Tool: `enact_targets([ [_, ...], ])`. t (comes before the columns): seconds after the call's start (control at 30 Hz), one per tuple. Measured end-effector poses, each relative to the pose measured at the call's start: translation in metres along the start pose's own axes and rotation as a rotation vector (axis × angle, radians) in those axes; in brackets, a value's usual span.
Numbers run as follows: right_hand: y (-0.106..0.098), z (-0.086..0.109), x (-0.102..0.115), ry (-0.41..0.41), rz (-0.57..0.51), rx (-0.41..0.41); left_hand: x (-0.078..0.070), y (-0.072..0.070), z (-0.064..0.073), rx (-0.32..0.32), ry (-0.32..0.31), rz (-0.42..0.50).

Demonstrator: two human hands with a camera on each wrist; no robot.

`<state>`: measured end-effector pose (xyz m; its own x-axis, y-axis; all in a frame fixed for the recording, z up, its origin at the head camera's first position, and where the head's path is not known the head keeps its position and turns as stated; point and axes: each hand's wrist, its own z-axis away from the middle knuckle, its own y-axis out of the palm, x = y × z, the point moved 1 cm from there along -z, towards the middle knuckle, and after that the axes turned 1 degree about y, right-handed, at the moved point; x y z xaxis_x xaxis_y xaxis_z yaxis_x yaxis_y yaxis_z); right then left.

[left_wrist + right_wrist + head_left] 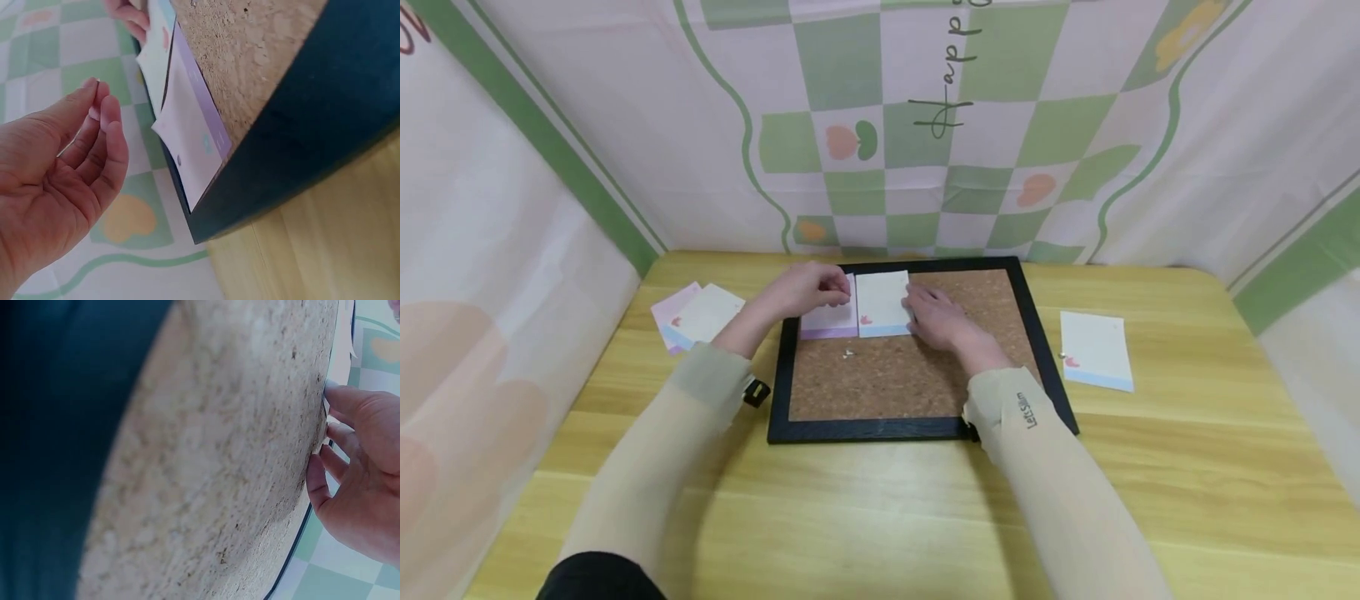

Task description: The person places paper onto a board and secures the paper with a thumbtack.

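A white card (883,303) with a blue bottom strip lies beside a purple-edged card (831,322) along the top of a black-framed cork board (880,379). My right hand (937,319) rests at the white card's right edge, its fingertips touching card and cork. Above the purple-edged card, my left hand (808,287) is raised, thumb and forefinger pinching a tiny thumbtack (98,83), mostly hidden by the fingertips. A small dark dot, seemingly a tack head (179,160), shows on the purple-edged card. Several small silver tacks (848,354) lie on the cork below the cards.
Left of the board, a white card (711,313) overlaps a purple card (672,310) on the wooden table (850,517). Another white card (1096,350) lies to the right, a small silver bit at its left edge. A patterned cloth (917,133) hangs behind.
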<state>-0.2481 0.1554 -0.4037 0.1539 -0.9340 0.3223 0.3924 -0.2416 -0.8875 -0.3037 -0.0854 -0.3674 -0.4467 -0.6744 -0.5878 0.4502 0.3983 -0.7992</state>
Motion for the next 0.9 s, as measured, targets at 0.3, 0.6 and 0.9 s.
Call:
enact_targets([
  [0.3,0.001,0.0,0.0,-0.009,0.024,-0.01,-0.01,0.004,-0.028,0.001,-0.028,-0.023],
  [0.6,0.001,-0.001,-0.002,-0.011,0.013,-0.023,-0.021,0.012,-0.049,-0.014,-0.072,-0.101],
  [0.9,0.0,-0.001,-0.003,-0.039,0.019,-0.024,-0.025,0.021,-0.066,-0.036,-0.152,-0.124],
])
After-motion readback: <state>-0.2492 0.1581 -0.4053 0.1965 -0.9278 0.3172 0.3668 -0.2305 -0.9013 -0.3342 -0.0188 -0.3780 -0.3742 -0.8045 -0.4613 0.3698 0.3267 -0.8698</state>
